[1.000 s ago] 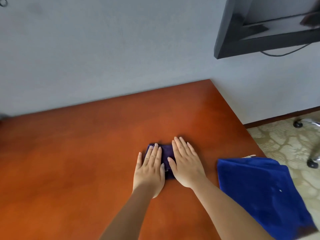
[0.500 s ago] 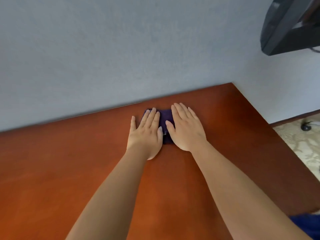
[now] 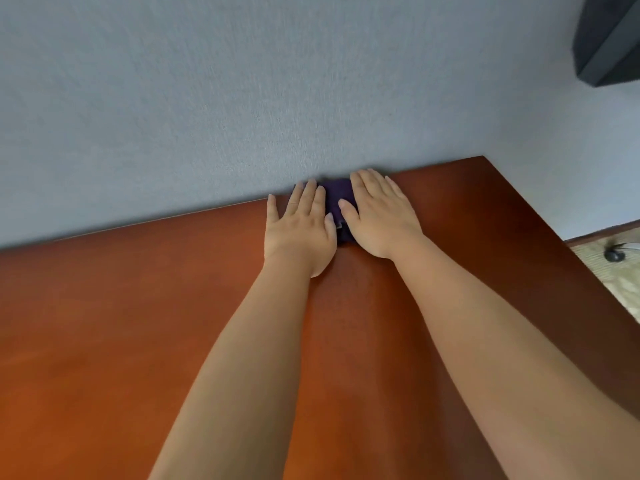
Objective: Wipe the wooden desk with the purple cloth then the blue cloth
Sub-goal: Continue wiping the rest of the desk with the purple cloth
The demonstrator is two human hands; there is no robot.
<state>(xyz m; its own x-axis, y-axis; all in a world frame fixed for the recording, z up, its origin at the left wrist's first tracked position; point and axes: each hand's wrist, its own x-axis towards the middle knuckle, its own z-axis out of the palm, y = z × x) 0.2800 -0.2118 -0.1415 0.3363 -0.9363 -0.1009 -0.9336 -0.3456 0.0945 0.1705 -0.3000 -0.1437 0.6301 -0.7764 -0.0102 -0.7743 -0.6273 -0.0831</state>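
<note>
Head view: left hand [image 3: 299, 230] and right hand [image 3: 379, 216] press purple cloth [image 3: 337, 197] flat.

The grey wall [image 3: 242, 98] stands along the far edge of the wooden desk [image 3: 138, 323] and blocks any reach beyond it. The purple cloth [image 3: 337, 197] sits against that edge under the left hand [image 3: 299, 230] and right hand [image 3: 379, 216]. Bare desk runs toward the left, right and near edges.

Grey wall [image 3: 242, 98], perhaps chair caster [image 3: 613, 255]
</note>
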